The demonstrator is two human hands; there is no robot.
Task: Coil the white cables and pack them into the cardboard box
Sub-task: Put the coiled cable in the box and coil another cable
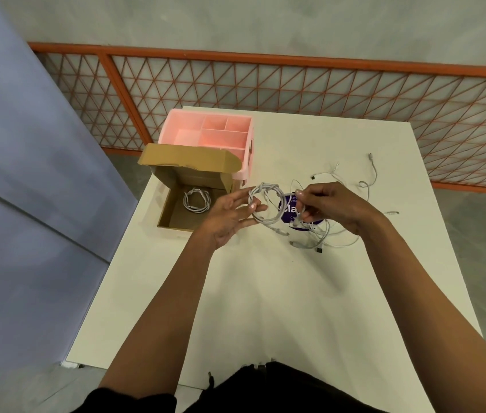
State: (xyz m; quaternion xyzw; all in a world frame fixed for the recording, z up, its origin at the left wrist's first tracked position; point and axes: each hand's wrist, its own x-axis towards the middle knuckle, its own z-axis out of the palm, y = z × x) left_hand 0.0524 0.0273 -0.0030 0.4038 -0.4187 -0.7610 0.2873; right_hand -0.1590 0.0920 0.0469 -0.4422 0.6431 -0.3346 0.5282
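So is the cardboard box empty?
No, one coiled white cable already lies inside the cardboard box.

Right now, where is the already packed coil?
Head view: the packed coil lies inside the cardboard box, left of the left hand, in front of the pink organizer.

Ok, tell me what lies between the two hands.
A coil of white cable, held by the left hand and right hand above the purple sticker; the head view shows it.
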